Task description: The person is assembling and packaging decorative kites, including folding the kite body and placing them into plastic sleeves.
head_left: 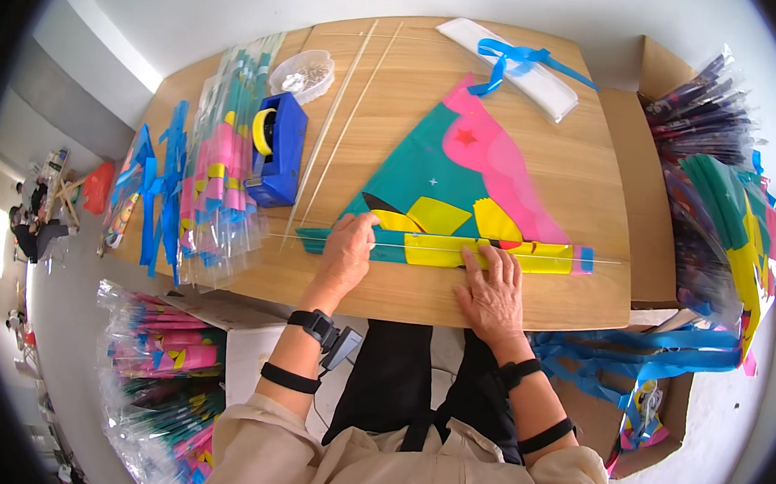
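A triangular kite [420, 168] of thin teal, pink and yellow sheet lies on the wooden table in front of me, its tip pointing away. Its near edge is folded into a long teal and yellow strip, and a thin rod [610, 261] sticks out past both ends of it. Curled fingers of my left hand [345, 255] grip the strip near its left end. My right hand [492, 294] presses on the yellow part with its fingers spread and stretched out. What lies under the fingertips is hidden.
Left of the kite are thin sticks [335, 117], a blue tape dispenser [288, 154], a clear bowl [302, 74] of small pieces and bagged kites [223, 154]. A white packet [543, 86] with blue ribbon lies at the back. A cardboard box [630, 187] stands right of the table.
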Available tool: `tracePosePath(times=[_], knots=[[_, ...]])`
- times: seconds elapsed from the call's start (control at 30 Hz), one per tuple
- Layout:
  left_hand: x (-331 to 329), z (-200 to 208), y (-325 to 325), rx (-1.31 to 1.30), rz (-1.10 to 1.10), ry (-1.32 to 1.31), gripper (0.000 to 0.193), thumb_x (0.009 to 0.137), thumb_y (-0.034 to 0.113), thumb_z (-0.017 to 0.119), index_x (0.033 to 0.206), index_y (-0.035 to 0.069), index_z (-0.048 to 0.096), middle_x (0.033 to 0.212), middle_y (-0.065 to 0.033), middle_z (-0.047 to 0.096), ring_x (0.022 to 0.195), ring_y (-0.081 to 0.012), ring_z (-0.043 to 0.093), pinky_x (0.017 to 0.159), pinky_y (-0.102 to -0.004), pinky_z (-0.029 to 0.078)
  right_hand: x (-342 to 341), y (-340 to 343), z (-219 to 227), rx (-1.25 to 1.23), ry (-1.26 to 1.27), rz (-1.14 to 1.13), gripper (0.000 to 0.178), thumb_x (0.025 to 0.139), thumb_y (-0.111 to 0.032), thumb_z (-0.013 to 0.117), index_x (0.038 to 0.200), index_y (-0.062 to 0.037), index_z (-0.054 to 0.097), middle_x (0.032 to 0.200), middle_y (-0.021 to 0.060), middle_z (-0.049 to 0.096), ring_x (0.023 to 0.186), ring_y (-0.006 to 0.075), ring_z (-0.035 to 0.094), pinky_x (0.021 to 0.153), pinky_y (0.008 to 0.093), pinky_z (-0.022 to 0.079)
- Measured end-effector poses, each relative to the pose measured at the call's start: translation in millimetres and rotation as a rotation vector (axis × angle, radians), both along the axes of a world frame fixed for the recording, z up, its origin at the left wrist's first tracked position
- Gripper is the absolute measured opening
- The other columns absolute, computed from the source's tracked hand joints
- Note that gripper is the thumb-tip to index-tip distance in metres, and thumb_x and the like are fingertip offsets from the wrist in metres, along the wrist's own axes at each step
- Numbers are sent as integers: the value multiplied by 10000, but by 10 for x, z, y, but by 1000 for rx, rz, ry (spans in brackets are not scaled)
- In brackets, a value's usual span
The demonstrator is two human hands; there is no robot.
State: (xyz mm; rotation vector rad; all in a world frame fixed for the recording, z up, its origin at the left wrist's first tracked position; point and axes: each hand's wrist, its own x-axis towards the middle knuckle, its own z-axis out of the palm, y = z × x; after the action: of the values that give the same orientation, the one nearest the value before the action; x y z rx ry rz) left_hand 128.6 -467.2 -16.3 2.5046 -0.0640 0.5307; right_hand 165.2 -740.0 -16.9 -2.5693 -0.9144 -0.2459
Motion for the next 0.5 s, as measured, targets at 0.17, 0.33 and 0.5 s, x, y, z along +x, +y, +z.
tracePosePath(times=[0.17, 0.33, 0.5], knots=[[177, 219, -266, -229, -21, -91, 159, 777, 20, 666, 918, 31, 592, 752, -59, 582, 747, -217, 569, 696, -332, 471, 10, -16, -14, -5, 2, 1, 547, 848, -324, 597, 1343, -111, 498, 1314, 132, 435, 1276, 321, 376, 1123, 491, 244], [449, 239, -575, -617, -240, 469, 128, 863, 68, 619, 762, -6, 595, 670, -17, 598, 617, -73, 533, 558, -246, 424, 8, -29, -44, 5, -8, -1, 556, 846, -342, 608, 1341, -113, 500, 1304, 134, 439, 1269, 323, 379, 1121, 490, 248], [744, 111, -799, -265, -243, 536, 85, 793, 52, 635, 745, -5, 593, 623, -85, 585, 586, -166, 566, 551, -322, 438, 16, -21, -24, 18, -5, -4, 582, 831, -335, 628, 1336, -77, 497, 1314, 131, 446, 1271, 313, 387, 1122, 474, 257]])
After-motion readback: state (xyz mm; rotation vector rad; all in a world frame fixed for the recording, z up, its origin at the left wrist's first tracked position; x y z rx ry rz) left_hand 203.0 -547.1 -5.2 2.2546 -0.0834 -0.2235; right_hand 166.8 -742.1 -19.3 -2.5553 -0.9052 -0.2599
